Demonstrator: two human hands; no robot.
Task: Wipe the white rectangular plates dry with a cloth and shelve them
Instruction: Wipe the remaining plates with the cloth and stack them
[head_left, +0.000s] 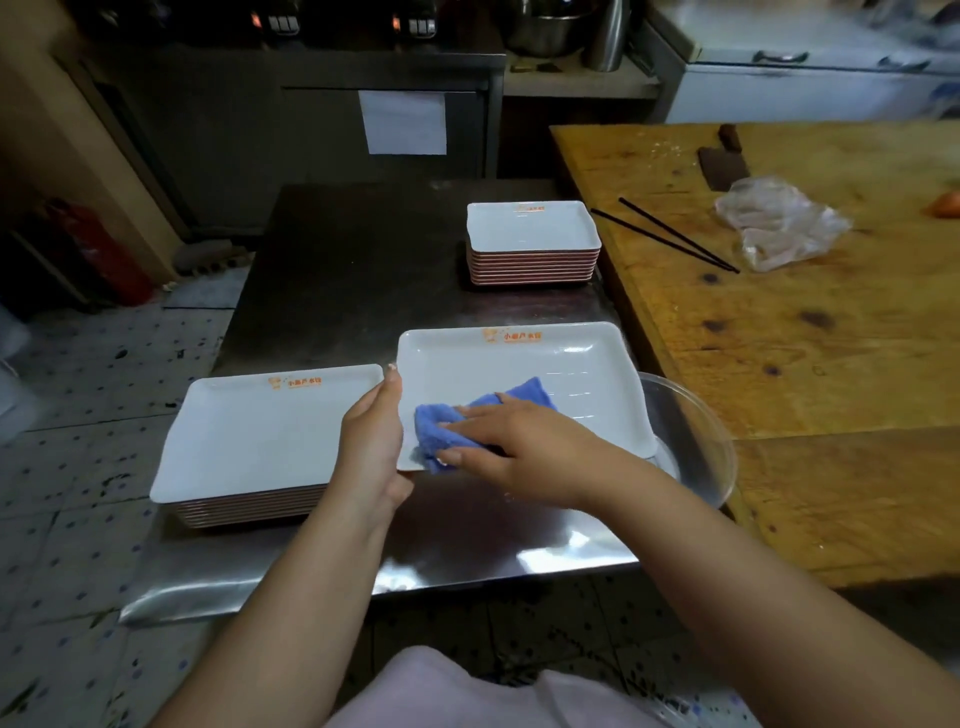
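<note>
**Cloth on plate, both hands busy**

Right now the plate (519, 384) sits at the middle of the steel tabotop's near half, tilted a little, its right edge resting over a clear bowl (696, 447) at 3 o'clock. The left hand (371, 441) grips the plate's left rim, thumb on top and fingers curled under the edge. The right hand (514, 452) lies on the blue cloth (467, 421), fingers nearly straight and pressing it onto the plate's near-left part.

Touching the left hand at 9 o'clock is a stack (260, 441) of like plates on the tabletop (363, 260). A second, smaller-looking stack (532, 244) stands well apart at 12 o'clock, near the tabletop's right edge. From 1 to 3 o'clock runs a wooden table (805, 338) bearing black chopsticks (670, 236), a crumpled plastic bag (779, 221) and a cleaver (722, 163). Between plate and far stack the steel is bare.
</note>
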